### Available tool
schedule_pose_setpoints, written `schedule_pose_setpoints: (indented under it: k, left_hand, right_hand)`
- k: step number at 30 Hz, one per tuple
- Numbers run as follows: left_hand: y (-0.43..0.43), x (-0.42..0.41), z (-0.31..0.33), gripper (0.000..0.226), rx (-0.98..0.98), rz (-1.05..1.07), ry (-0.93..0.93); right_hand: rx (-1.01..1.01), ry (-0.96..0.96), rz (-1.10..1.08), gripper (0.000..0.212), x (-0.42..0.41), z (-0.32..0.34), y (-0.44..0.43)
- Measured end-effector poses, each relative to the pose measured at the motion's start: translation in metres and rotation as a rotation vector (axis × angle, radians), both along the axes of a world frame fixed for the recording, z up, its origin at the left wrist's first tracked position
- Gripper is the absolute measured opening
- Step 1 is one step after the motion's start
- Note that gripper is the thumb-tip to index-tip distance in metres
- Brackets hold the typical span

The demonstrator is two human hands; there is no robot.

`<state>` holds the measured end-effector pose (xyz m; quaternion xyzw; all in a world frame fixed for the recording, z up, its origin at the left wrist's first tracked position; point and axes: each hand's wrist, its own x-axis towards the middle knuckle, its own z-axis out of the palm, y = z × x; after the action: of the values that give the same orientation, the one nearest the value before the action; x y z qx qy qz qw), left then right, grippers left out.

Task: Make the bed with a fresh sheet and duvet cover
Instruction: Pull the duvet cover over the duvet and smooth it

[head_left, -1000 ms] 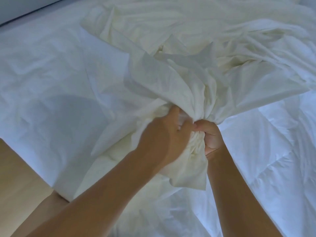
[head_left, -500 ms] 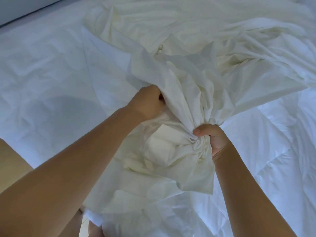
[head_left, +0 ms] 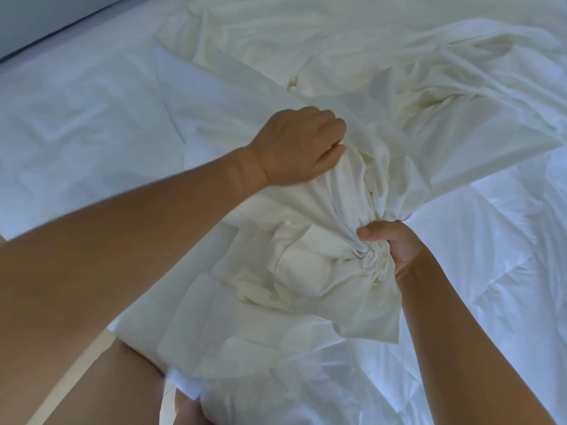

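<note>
We see a plain cream, crumpled cloth duvet cover [head_left: 368, 87], warmer in tone than the flat, cool bluish-white bed sheet [head_left: 76, 118] beneath it. The puffy padded duvet [head_left: 506, 256] is bright white. The smooth floor [head_left: 92, 357] is pale beige.

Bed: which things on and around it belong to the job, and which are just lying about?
Job: cream cover, gripped by left hand and right hand; white sheet; quilted duvet.
Just there: floor; wall.
</note>
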<state>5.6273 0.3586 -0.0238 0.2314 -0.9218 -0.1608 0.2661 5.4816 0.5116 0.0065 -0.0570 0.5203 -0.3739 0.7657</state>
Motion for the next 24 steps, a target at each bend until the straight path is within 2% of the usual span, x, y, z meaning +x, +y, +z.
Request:
schedule_pose_setpoints:
  k: [2,3,4,7,9,10,13,15,17,20,22,24]
  left_hand:
    - [0.022,0.005,0.003,0.009,-0.109,0.114,0.114]
    - [0.035,0.007,0.006,0.011,-0.105,0.153,0.128]
    - [0.049,0.01,0.01,0.019,0.002,0.176,0.073]
    - [0.082,0.012,0.014,0.055,0.621,0.309,-0.304]
    - [0.091,0.012,0.01,0.062,0.89,0.319,-0.269]
    - [0.093,0.012,0.013,0.057,0.938,0.321,-0.192]
    - [0.109,0.005,0.021,0.03,0.869,0.26,-0.038]
    - [0.122,0.0,0.029,0.02,0.889,0.207,-0.017]
    - [0.129,-0.003,0.036,0.018,1.001,0.121,-0.021]
    - [0.128,-0.003,0.041,0.015,1.222,0.054,0.051]
    - [0.127,0.001,0.043,0.021,1.196,0.036,0.034]
    - [0.127,0.01,0.045,0.026,1.048,0.101,0.0]
  right_hand:
    - [-0.015,0.014,-0.041,0.06,0.002,-0.003,0.003]
    - [-0.038,0.01,-0.053,0.058,0.003,-0.004,0.003]
    - [-0.073,-0.01,-0.062,0.055,0.004,-0.005,0.003]
    - [-0.128,-0.08,-0.069,0.049,0.008,-0.009,0.001]
    - [-0.119,-0.082,-0.074,0.046,0.009,-0.012,-0.001]
    - [-0.126,-0.073,-0.071,0.042,0.011,-0.011,-0.002]
    - [-0.142,-0.083,-0.047,0.041,0.01,-0.008,-0.003]
    - [-0.124,-0.119,-0.084,0.041,0.006,-0.008,-0.004]
    - [-0.121,-0.17,-0.127,0.033,0.007,-0.008,-0.007]
    - [-0.154,-0.01,-0.182,0.035,0.002,-0.002,0.0]
    - [-0.16,-0.131,-0.101,0.034,0.009,-0.012,-0.002]
    - [-0.224,-0.156,-0.085,0.036,0.009,-0.012,-0.001]
